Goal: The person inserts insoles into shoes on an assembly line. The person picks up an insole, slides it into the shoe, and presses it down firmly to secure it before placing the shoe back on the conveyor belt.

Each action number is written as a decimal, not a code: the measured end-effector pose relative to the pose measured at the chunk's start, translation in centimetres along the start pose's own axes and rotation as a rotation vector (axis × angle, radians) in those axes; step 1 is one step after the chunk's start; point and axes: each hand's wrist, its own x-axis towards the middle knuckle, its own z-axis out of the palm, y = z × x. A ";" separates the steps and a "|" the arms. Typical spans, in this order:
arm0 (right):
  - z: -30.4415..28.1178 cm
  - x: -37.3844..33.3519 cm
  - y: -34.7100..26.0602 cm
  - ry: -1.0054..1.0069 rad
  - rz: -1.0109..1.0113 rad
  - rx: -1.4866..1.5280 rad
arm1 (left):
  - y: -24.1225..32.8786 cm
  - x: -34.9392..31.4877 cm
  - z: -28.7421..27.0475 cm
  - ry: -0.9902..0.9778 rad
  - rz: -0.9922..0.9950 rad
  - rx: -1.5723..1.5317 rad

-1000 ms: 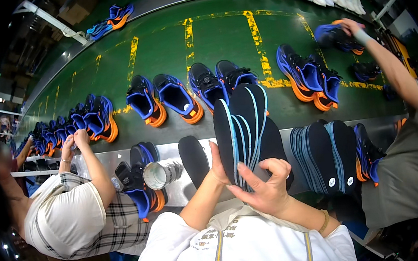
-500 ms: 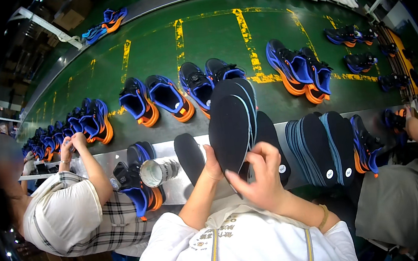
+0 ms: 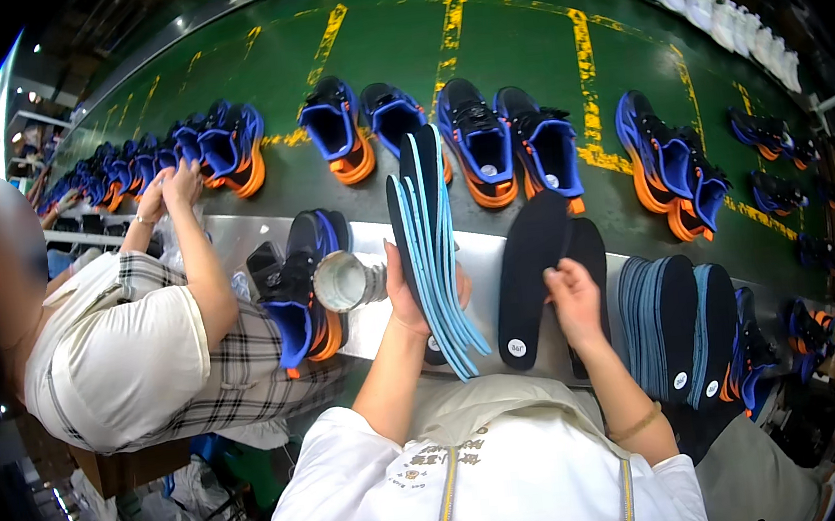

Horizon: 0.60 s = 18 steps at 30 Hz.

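My left hand (image 3: 404,300) grips a bundle of black insoles (image 3: 429,249) with light-blue edges, raised and tilted, its layers fanned apart. To its right, my right hand (image 3: 574,298) is closed at the edge of a single black insole (image 3: 527,272) with a round white label near its heel. Another black insole (image 3: 589,249) lies partly behind that one on the metal ledge. Two upright stacks of insoles, a thicker stack (image 3: 660,323) and a thinner stack (image 3: 714,327), stand right of my right hand. Some fingertips of my left hand are hidden behind the bundle.
Black, blue and orange sneakers (image 3: 479,149) line the green conveyor belt (image 3: 506,31) ahead. A metal can (image 3: 349,282) sits left of my left hand beside more sneakers (image 3: 306,301). At left, a co-worker (image 3: 134,338) works with both hands raised. White shoes (image 3: 705,7) stand at the far right.
My right hand has moved off the bundle to the right and now holds a single insole. The left hand has turned the bundle edge-on. The whole view has shifted, with the sneakers appearing farther right.
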 end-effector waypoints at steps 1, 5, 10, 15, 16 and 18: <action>0.6 0.1 2.2 -0.058 0.031 -0.091 | 0.0 -0.2 0.2 -0.010 0.015 0.001; 2.1 0.7 5.3 -0.161 -0.073 -0.845 | -0.4 -0.9 0.2 0.049 -0.003 -0.122; 3.7 -0.4 -5.0 -0.124 -0.462 -0.583 | -1.2 -1.4 -0.1 -0.110 -0.051 -0.072; 5.7 -0.7 -13.3 -0.306 -0.553 0.018 | -2.5 -1.1 0.6 -0.140 -0.130 0.065; 6.1 -0.8 -13.3 -0.311 -0.543 0.008 | -3.2 -0.6 2.3 0.156 -0.136 0.084; 6.0 -0.7 -13.2 -0.350 -0.473 0.055 | -3.8 -0.3 2.7 0.085 -0.122 -0.016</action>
